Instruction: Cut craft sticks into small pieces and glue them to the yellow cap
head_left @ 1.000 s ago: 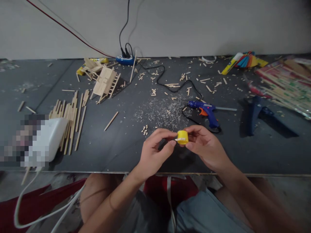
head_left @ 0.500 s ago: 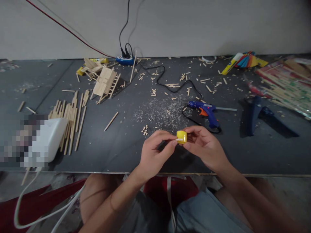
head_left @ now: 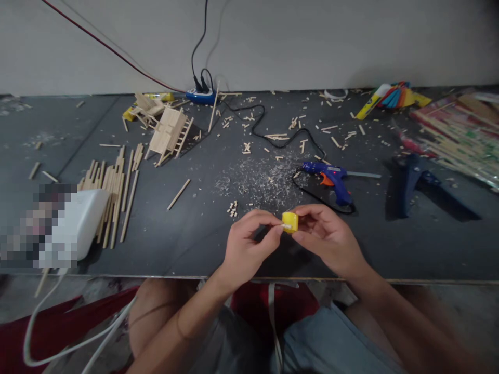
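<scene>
In front of me, just above the table's near edge, both hands meet at a short, shiny yellow cylinder (head_left: 289,220). My right hand (head_left: 331,236) grips it between thumb and fingertips from the right side. A small pale stick piece (head_left: 287,226) lies against its lower left face, pinched by the thumb and forefinger of my left hand (head_left: 251,241). The fingers partly cover both pieces, so I cannot tell whether the two are joined. A little heap of short cut stick pieces (head_left: 233,209) lies on the table left of the hands.
A blue hot glue gun (head_left: 331,176) lies beyond my right hand, its black cord running to a blue power strip (head_left: 201,96). Blue cutters (head_left: 409,187) lie right. Leftward are wooden sticks (head_left: 113,192), a stick-built model (head_left: 168,131) and a white device (head_left: 88,218).
The yellow cylinder has shifted slightly left and turned a little in my fingers. Both hands keep their grip, and the things on the table look the same.
</scene>
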A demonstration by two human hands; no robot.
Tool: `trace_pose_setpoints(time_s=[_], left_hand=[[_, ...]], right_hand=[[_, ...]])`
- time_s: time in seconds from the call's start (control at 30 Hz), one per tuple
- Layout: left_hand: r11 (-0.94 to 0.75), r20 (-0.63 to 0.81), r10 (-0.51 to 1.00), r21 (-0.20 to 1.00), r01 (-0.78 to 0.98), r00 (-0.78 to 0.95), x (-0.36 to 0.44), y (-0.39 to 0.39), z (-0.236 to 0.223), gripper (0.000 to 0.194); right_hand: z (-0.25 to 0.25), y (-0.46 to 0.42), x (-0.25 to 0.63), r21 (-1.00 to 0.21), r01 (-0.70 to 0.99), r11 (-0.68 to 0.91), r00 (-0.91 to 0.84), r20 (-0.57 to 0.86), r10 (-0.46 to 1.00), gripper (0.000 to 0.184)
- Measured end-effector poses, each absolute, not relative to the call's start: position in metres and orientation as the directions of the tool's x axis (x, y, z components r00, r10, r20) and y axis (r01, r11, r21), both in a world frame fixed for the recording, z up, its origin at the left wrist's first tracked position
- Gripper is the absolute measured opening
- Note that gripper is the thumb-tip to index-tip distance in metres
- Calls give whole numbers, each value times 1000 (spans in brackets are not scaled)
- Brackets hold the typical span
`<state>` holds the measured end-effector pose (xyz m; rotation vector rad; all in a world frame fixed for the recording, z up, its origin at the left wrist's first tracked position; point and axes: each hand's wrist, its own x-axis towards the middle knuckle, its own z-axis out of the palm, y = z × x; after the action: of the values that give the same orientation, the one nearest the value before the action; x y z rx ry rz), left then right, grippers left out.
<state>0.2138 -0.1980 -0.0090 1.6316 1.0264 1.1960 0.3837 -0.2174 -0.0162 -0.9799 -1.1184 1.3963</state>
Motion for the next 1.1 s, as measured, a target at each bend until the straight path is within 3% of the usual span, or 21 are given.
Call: trace_pose_setpoints(time_s=[0.53,0.83,1.1], left_hand=[[-319,290,932,941,110,219,214,-198,-10,8],[-372,335,915,916,149,225,215,-200,-13,10],[-418,364,893,889,188,264,217,-201,-14,11]], right_hand=[[-19,-221,381,-971,-236,-26,-102,-1,995,24],[-19,-221,383,-955,-265,-131,-142,-96,985,19],[-18,-222,381,-957,-276,-84,-111,-55,992,15]])
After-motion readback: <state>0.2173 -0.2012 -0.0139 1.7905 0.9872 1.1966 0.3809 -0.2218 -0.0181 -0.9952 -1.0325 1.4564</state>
